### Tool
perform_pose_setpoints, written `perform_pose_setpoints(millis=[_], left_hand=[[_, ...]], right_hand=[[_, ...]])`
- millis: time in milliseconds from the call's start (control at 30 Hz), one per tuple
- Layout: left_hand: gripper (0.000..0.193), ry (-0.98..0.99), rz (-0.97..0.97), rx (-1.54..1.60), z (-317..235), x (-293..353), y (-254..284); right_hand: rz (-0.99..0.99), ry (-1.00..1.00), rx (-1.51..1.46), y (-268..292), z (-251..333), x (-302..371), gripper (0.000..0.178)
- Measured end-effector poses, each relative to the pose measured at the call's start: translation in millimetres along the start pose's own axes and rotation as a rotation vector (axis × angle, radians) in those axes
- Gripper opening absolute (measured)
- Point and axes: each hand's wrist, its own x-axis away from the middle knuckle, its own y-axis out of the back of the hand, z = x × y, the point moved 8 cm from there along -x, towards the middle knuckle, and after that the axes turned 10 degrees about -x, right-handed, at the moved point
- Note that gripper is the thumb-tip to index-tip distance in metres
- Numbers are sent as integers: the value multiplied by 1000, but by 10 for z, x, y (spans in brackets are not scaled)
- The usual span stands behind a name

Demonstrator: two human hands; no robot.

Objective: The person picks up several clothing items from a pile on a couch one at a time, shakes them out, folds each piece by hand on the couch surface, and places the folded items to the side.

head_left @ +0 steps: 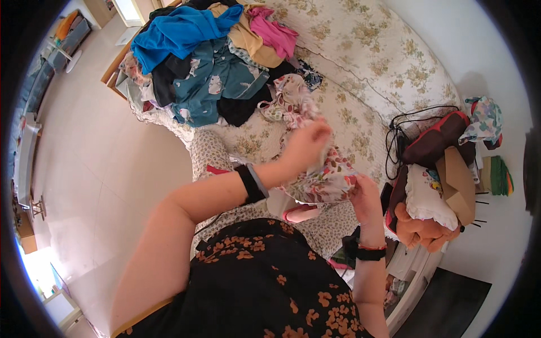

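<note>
A white garment with red and pink flower print (pixel 332 183) is stretched out in front of me above the bed. My right hand (pixel 366 197) pinches its lower right edge. Over its middle, my left hand (pixel 309 145) is curled closed and slightly blurred, with a fold of the fabric at its fingers. Farther off, a strip of similar printed cloth (pixel 296 96) runs up toward the heap; whether it belongs to the same garment I cannot tell.
A heap of clothes, with a blue garment (pixel 180 36), a teal printed one (pixel 217 84) and a pink one (pixel 273 32), lies at the far left of the flowered bed (pixel 360 90). At right are a dark red bag (pixel 437 138), a cardboard piece (pixel 457 183) and a brown plush toy (pixel 420 230).
</note>
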Motion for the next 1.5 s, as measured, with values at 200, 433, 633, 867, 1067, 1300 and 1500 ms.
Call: perform_pose_setpoints(millis=[200, 433, 633, 867, 1067, 1300, 1500], left_hand=[[27, -508, 493, -334, -598, 713, -459], [32, -567, 645, -383, -665, 850, -402], [22, 225, 541, -70, 229, 496, -228], [22, 854, 584, 615, 573, 733, -458], [15, 785, 555, 764, 469, 501, -287], [12, 346, 303, 725, -101, -426, 983], [12, 143, 265, 496, -935, -731, 1194]], right_hand=[[139, -106, -229, -167, -208, -88, 20], [220, -171, -86, -292, -339, -70, 20], [41, -42, -48, -246, -224, -16, 19], [145, -99, 50, -403, -292, 92, 15], [213, -116, -60, -162, -294, 59, 15], [58, 197, -321, 485, 726, 157, 16], [161, 320, -256, 264, 1154, 285, 19]])
